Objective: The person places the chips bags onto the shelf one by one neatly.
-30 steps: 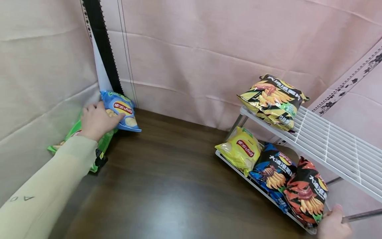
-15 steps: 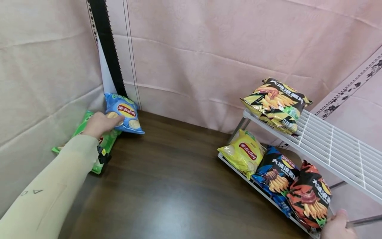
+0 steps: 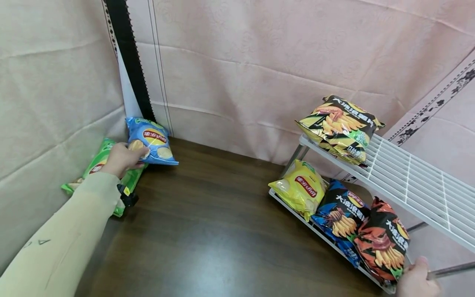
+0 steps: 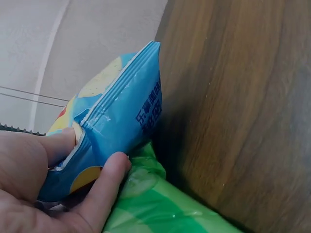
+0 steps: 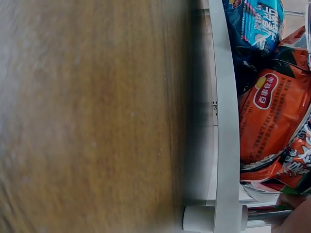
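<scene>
Pinkish cloth drapes (image 3: 241, 90) hang round a dark brown wood-look tabletop (image 3: 215, 231); taking 12 o'clock as straight ahead of the person. At 11, nr. the back corner, there's a small pillow-shaped blue foil Lay's bag (image 3: 154, 138), tilted, red oval logo on its front. Person's L hand (image 3: 124, 160) has it pinched: digits either side of a crimped edge, one vs. the front, one vs. the back, so the bag sticks out approx. 2 o'clock from the fingers. Below that hand, at 10, lies a bright green plastic chip bag (image 3: 97, 163); can't tell if blue & green touch. L arm's in a pale sleeve (image 3: 70, 231).

At 2 o'clock: white 2-tier wire rack (image 3: 426, 177). Top: black-&-yellow foil bag (image 3: 341, 128). Bottom, far to nr.: yellow Lay's bag (image 3: 302, 187), dk. blue-&-black bag (image 3: 341, 214), red-&-black bag (image 3: 384, 243). R hand (image 3: 417, 280), at 3, touches a silver metal post (image 3: 450, 269) beside the red one; fingers mostly hidden, can't tell if they're curled round it.
</scene>
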The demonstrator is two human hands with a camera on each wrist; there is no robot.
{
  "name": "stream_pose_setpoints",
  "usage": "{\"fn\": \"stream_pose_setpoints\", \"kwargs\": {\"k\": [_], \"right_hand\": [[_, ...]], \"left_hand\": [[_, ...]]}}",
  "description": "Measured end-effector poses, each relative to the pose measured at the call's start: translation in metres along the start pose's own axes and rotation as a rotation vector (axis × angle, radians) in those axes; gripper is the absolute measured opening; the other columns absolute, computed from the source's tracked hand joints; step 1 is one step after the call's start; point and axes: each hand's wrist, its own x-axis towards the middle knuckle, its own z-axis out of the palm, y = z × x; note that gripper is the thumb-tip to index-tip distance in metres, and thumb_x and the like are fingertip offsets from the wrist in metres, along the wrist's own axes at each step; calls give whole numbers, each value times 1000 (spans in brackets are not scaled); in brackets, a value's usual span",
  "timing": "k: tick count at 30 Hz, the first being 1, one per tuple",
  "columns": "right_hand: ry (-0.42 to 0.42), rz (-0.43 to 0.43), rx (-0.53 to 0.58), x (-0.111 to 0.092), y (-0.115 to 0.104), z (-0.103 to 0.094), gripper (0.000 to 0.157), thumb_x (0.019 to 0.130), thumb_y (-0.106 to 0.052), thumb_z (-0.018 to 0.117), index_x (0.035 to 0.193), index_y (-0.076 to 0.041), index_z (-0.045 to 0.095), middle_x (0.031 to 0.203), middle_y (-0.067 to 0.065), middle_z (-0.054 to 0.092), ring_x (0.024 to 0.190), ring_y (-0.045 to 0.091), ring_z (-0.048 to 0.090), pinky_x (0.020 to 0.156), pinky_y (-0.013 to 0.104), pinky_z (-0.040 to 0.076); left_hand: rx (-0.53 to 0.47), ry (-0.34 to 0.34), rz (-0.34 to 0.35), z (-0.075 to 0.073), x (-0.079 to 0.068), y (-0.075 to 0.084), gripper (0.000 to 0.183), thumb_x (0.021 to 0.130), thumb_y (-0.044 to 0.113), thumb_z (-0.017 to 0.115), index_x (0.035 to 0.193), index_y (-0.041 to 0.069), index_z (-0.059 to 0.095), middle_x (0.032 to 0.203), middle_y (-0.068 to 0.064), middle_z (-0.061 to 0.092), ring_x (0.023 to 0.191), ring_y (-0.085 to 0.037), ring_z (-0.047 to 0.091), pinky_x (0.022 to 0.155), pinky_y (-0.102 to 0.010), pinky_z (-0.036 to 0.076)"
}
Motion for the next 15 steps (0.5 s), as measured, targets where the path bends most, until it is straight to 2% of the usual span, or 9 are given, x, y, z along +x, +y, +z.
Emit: {"fn": "stream_pose_setpoints", "kwargs": {"k": [4,9,15], "right_hand": [[-5,6,13,1,1,0,58,93,-64,39,51,-27,50,46,-9,40,41,13,38,46,32,27],[-9,-1,3,3,1,0,58,94,-64,37,51,-27,49,47,-10,40,41,12,37,45,31,27],[-10,-34,47,3,0,0,58,96,-58,40,50,-24,51,45,-9,41,40,12,37,44,30,27]], "left_hand": [[-111,-7,6,4,2,-3,86,97,31,58,152,-5,2,140,-32,33,86,-21,69,81,-36,55],[-190,-28,4,5,1,-8,83,98,33,55,154,2,1,145,-28,31,93,-21,69,86,-36,52],[-307,-56,24,11,-9,-5,80,99,32,54,155,7,2,144,-23,31,101,-22,67,89,-35,51]]}}
